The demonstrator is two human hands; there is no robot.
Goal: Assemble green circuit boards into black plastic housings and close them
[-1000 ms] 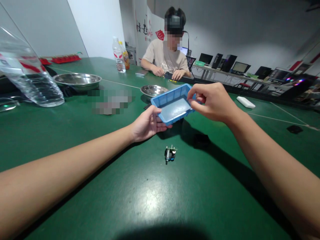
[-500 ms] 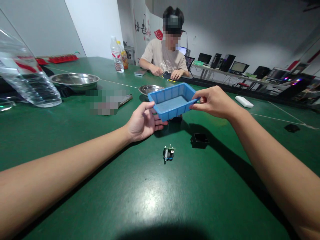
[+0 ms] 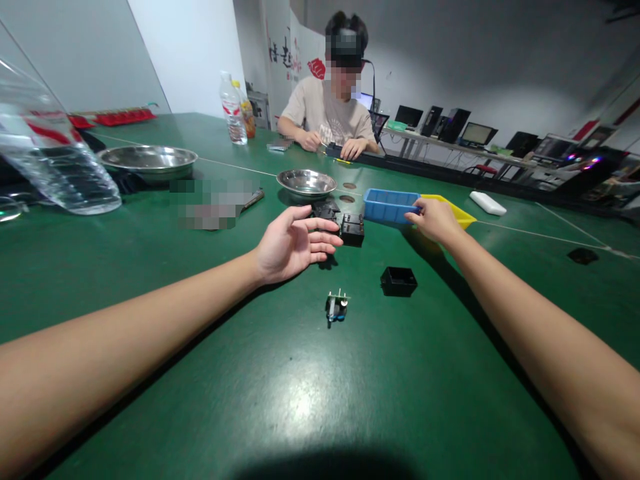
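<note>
My right hand (image 3: 436,219) is closed on the near right corner of a blue plastic bin (image 3: 390,212), which is low over or on the table beside a yellow bin (image 3: 457,212). My left hand (image 3: 300,243) is open, palm turned inward and fingers stretched, with nothing in it. Just beyond its fingertips are black plastic boxes (image 3: 353,230), partly hidden by the fingers. Nearer to me lies a small circuit board assembly (image 3: 337,308) with upright pins. An open-topped black case (image 3: 399,282) stands to its right.
Steel bowls (image 3: 306,183) (image 3: 149,160) stand further back on the green table (image 3: 240,373). A large water bottle (image 3: 65,153) leans in at left, near a phone (image 3: 253,199). Across the table a person (image 3: 330,110) handles a dark part. A white object (image 3: 487,203) lies at right.
My right hand has carried the blue bin away and to the right, lowering it beside the yellow bin. My left hand has let go of the bin and stayed in place, fingers apart.
</note>
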